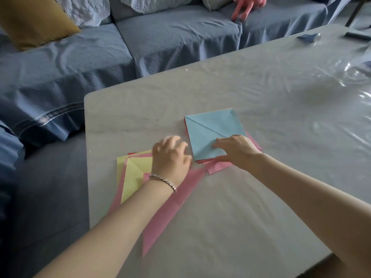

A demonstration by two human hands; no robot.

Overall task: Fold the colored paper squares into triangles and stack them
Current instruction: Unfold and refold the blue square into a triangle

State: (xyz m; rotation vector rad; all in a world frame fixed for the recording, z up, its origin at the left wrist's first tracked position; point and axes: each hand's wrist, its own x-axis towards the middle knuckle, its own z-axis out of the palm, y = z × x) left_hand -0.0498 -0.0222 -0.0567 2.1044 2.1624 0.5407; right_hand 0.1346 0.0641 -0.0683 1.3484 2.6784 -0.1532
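Note:
A light blue paper square [208,129] with a diagonal crease lies on top of a small pile of pink sheets [217,165] near the table's middle. My right hand [234,150] rests on the blue sheet's near corner, fingers laid fairly flat. To the left sits a stack of folded triangles, yellow [134,173] on top of pink [170,209]. My left hand [170,157], with a bracelet on the wrist, hovers over that stack's far corner with its fingers loosely curled and blurred; I see nothing held in it.
The table [261,197] wears a grey cloth under clear plastic film. Its left edge runs close to a blue sofa [80,57] with a mustard cushion [34,19]. A pink toy [247,5] lies on the sofa. Small dark objects [307,37] sit at the far right.

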